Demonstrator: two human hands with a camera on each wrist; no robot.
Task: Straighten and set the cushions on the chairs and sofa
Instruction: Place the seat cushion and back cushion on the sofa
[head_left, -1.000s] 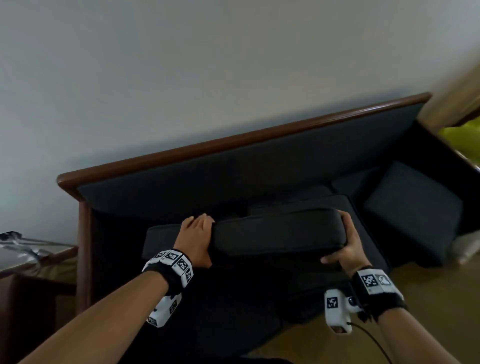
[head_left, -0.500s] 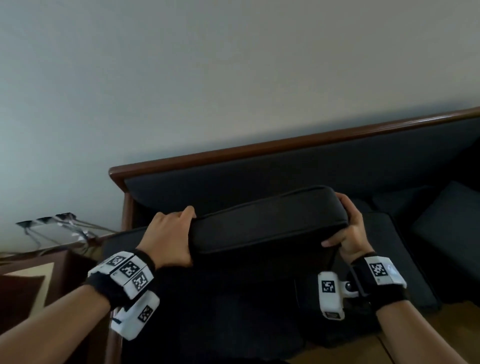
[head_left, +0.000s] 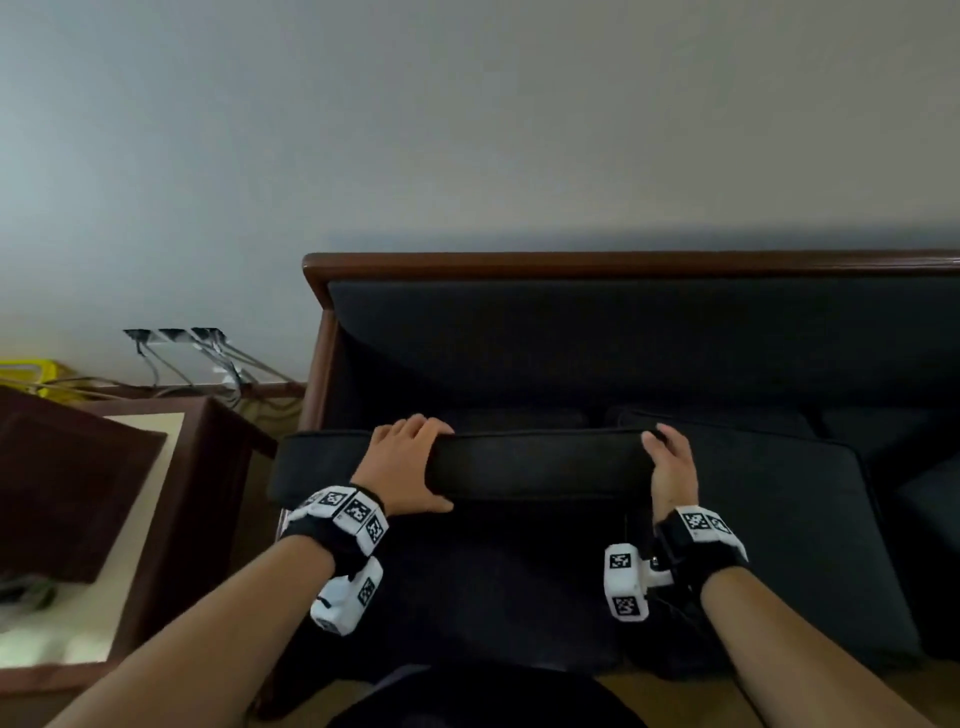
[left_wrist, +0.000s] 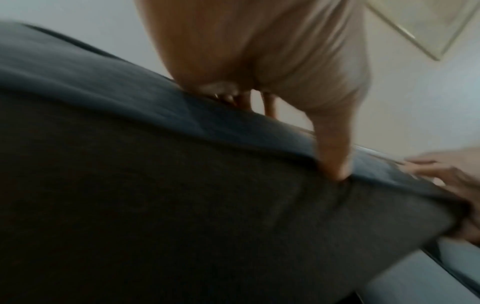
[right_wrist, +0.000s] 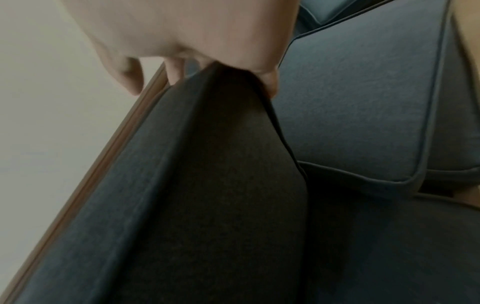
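Hands: I have both on the cushion (head_left: 540, 462), one at each end of its top edge.
Left hand: my left hand (head_left: 408, 467) grips the cushion's left part, fingers curled over the far side and thumb (left_wrist: 333, 152) pressed into the near face. The left wrist view is blurred, but the thumb denting the fabric shows.
Right hand: my right hand (head_left: 672, 470) holds the cushion's right end. In the right wrist view the fingers (right_wrist: 130, 76) wrap over the top corner and the thumb sits on the right side of it, so the corner is pinched between them.
Cushion: dark grey, standing on edge across the left seat of the sofa (head_left: 623, 332), its long top edge level and running left to right. Its left end reaches past my left hand to the sofa's left arm. I cannot tell whether its lower edge rests on the seat; that part is in shadow.
Seat cushion: a second dark cushion (head_left: 779, 519) with piped edges lies flat just right of the one I hold, touching or nearly touching it by my right wrist.
Sofa: dark upholstery, a brown wooden rail (head_left: 571, 262) along the top of the back, which stands against a plain pale wall (head_left: 467, 130).
Left of the sofa: a dark wooden side table (head_left: 171, 467) with a pale top, and beyond it cables (head_left: 208, 358) running up to wall sockets. Something yellow (head_left: 36, 371) shows at the far left edge.
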